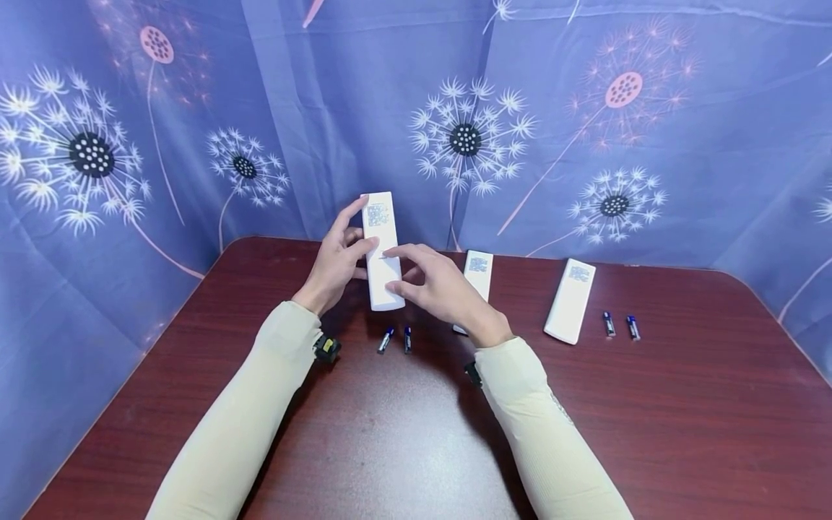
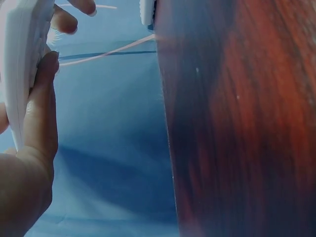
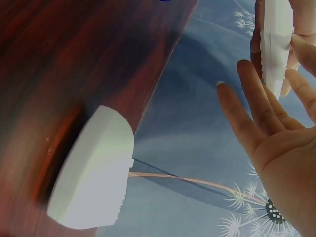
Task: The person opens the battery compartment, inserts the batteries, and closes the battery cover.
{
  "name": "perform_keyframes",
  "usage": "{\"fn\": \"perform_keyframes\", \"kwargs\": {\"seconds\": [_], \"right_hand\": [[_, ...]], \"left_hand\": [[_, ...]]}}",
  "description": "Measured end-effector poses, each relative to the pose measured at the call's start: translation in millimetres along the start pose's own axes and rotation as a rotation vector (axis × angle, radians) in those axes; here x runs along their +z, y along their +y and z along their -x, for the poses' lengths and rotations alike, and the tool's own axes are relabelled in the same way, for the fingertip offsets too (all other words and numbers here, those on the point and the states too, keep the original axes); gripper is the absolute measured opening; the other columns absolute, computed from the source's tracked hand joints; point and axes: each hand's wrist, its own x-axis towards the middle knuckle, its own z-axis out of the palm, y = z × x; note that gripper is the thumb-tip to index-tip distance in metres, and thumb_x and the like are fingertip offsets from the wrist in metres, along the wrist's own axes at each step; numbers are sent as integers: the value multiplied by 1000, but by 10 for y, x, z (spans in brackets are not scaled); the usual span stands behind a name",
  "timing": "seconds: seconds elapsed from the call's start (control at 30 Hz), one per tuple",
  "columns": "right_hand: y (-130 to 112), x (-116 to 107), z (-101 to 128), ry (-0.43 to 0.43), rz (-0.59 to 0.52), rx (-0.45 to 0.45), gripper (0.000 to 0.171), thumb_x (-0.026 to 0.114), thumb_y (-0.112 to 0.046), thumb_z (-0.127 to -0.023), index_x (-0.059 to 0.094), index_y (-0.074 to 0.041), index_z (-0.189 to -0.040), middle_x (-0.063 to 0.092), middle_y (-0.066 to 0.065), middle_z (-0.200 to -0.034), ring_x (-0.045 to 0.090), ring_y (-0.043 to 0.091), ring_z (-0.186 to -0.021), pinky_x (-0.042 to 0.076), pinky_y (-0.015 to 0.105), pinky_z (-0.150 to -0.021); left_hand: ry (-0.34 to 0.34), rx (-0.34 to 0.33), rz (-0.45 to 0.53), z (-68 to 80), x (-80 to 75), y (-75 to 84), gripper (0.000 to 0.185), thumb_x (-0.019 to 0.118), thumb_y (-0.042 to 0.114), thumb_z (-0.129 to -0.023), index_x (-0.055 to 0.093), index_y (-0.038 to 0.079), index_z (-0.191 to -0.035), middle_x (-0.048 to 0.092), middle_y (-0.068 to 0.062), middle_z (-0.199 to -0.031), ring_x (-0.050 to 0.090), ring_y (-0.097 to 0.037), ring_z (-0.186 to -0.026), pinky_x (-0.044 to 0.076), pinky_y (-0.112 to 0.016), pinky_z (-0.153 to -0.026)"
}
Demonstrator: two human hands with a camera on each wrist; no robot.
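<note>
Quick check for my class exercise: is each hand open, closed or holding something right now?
Left hand: holding a white remote control.
Right hand: open, touching the back of that white remote control.

Table (image 1: 689,412): dark red-brown wood grain, glossy, far corners rounded. Blue cloth backdrop (image 1: 364,94) behind it and along both sides, some creases, printed with white dandelions (image 1: 465,139) and pink ones (image 1: 624,89). Pale glare (image 1: 406,440) mid-tabletop, toward near side.

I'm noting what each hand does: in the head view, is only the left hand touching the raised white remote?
No: the right hand also touches the white remote, which the left hand grips.
</note>
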Motion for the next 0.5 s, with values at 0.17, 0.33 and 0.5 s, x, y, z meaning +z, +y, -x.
{"fn": "perform_keyframes", "kwargs": {"seconds": [0.17,0.33,0.5], "right_hand": [[-21,-23,12,-6,20,36,47,80,-15,-98,64,-11,-143,67,8,-127,71,18,-93,58,36,-84],[-18,-45,12,-22,23,49,47,81,-13,-96,64,-10,-141,66,9,-125,70,19,-90,57,36,-82],[-21,-58,17,-20,22,47,46,82,-9,-95,63,-8,-137,65,11,-124,70,20,-89,57,37,-83]], "left_hand": [[-21,-3,-5,1,19,-5,68,54,2,-109,35,30,-168,57,-22,-131,68,-27,-96,65,-39,-66],[-29,-12,-13,-1,44,-6,69,55,2,-108,36,31,-168,58,-22,-133,69,-28,-96,65,-40,-68],[-35,0,-15,3,71,8,72,57,0,-107,35,33,-168,56,-22,-135,69,-28,-97,65,-39,-67]]}}
